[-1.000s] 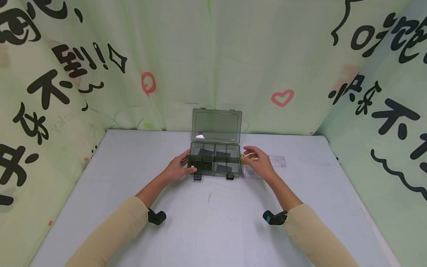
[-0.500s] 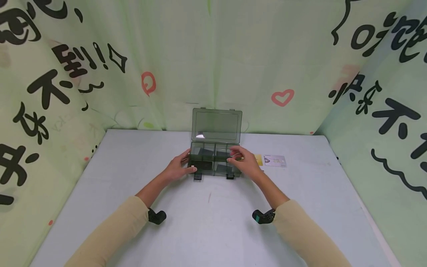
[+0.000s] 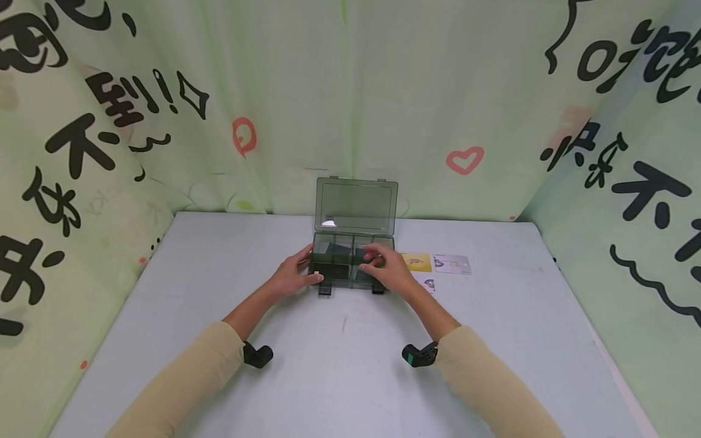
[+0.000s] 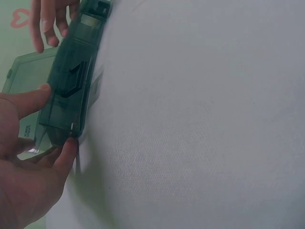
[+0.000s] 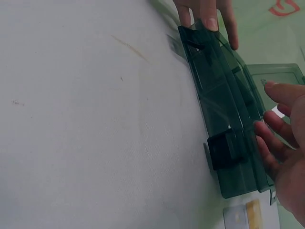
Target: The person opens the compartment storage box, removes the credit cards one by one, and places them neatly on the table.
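Observation:
A translucent grey-green plastic compartment box stands on the table, its lid raised at the back. Dark flat pieces lie in its compartments. My left hand grips the box's left end, thumb over the front rim; the left wrist view shows the fingertips under its lower corner. Over the right compartments hovers my right hand, its fingers loosely bent. In the right wrist view no object shows between the right thumb and fingers. Two front latches hang down.
Right of the box lie a yellow card, a pale purple card and another pale card, partly behind my right wrist. A light printed curtain borders the white table at the back and sides.
My right hand has moved left from beside the cards to above the box's right compartments, uncovering the yellow card. The left hand and the box stay where they were.

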A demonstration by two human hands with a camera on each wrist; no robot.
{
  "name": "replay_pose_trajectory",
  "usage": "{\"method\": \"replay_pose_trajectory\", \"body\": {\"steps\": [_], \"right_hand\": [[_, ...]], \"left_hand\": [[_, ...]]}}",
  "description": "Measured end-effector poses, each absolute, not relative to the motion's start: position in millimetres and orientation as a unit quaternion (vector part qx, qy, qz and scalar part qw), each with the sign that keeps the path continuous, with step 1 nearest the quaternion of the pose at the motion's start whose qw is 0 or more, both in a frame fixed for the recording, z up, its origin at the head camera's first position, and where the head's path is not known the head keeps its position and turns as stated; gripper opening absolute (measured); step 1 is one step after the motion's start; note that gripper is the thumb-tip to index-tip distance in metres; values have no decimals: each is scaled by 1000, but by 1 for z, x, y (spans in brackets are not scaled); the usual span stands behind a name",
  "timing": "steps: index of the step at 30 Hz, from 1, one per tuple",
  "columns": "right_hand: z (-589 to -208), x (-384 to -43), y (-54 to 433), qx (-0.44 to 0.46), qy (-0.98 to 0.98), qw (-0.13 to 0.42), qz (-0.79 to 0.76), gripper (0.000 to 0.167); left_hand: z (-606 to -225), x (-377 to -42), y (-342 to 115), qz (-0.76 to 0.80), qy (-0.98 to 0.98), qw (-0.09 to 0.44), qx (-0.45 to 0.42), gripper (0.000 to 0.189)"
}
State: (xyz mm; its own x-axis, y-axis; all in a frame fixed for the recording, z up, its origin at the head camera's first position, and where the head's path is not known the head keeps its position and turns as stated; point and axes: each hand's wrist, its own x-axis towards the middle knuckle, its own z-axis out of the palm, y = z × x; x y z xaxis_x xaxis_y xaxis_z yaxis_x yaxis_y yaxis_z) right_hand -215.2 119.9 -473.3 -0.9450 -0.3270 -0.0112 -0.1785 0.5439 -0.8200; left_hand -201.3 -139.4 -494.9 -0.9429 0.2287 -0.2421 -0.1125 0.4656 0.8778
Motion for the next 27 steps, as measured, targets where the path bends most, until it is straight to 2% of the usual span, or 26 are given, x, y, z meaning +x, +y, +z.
{"method": "replay_pose_trajectory", "body": {"steps": [12,27], "right_hand": [[-477,-217,105,-161,885,116,-421,39],[-478,-219,94,-173,894,131,-393,37]], "left_hand": [[-494,-201,-139,517,839,165,28,88],[-495,-202,-140,518,839,164,37,87]]}}
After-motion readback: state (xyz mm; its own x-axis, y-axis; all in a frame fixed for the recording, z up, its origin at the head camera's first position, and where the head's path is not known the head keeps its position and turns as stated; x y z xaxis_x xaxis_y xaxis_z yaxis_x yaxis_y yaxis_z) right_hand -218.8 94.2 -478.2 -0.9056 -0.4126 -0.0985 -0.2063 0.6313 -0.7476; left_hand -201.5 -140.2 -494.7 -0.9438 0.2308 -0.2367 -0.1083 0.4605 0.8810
